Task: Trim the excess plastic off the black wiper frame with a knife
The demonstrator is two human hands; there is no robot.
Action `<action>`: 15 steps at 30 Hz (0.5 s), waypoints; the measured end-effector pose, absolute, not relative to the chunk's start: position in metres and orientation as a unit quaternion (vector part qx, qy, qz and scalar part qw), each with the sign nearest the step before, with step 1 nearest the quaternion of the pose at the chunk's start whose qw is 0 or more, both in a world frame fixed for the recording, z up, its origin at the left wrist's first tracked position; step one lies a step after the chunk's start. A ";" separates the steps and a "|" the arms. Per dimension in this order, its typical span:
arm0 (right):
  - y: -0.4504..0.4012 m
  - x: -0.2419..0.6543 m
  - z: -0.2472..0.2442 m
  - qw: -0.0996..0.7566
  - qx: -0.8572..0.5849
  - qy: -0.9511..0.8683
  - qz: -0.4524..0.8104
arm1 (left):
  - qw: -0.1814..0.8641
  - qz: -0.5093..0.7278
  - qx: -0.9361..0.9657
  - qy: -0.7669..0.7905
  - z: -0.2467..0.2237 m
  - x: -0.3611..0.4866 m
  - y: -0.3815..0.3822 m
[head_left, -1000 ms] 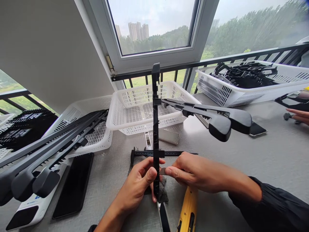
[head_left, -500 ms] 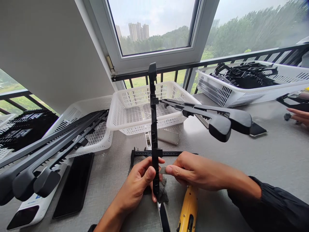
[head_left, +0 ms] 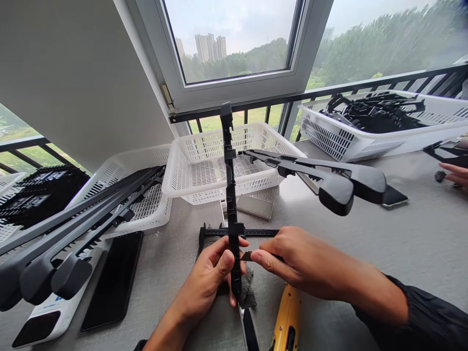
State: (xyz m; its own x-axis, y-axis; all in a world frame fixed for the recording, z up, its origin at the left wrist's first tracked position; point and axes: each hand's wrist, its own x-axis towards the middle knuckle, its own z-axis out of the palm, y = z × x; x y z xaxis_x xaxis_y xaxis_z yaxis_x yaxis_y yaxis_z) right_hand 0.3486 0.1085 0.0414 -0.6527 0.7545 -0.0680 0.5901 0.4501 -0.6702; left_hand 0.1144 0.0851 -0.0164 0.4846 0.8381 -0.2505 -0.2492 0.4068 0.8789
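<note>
My left hand (head_left: pixel 208 273) is closed around the lower part of a long black plastic trim strip (head_left: pixel 231 190), which stands almost upright with clips and notches along it. Between the thumb and fingers of my right hand (head_left: pixel 296 258) is a small flat blade (head_left: pixel 246 256), its tip beside the strip's right edge; whether it touches cannot be made out. Below my right hand lies a yellow tool (head_left: pixel 287 321). Behind the strip, a black caliper (head_left: pixel 258 232) rests across a grey cloth (head_left: pixel 248 295).
A white basket (head_left: pixel 190 187) stands ahead, with several black trim pieces (head_left: pixel 336 195) leaning on it. More trims (head_left: pixel 73 234) lean on a left basket. At right is a basket of black parts (head_left: pixel 376 114) and another person's hand (head_left: pixel 455 173). A black phone (head_left: pixel 113 278) lies left.
The strip's top has tipped slightly to the left and lower. My right hand has turned the blade, which now looks dark instead of shiny. The left hand keeps its hold.
</note>
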 end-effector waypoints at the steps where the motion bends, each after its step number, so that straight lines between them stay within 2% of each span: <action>1: 0.108 0.348 0.041 0.116 -0.402 -0.845 0.334 | 0.758 0.359 0.410 0.359 -0.017 0.114 0.085; 15: 0.104 0.345 0.040 0.077 -0.420 -0.859 0.280 | 0.752 0.365 0.419 0.354 -0.015 0.115 0.086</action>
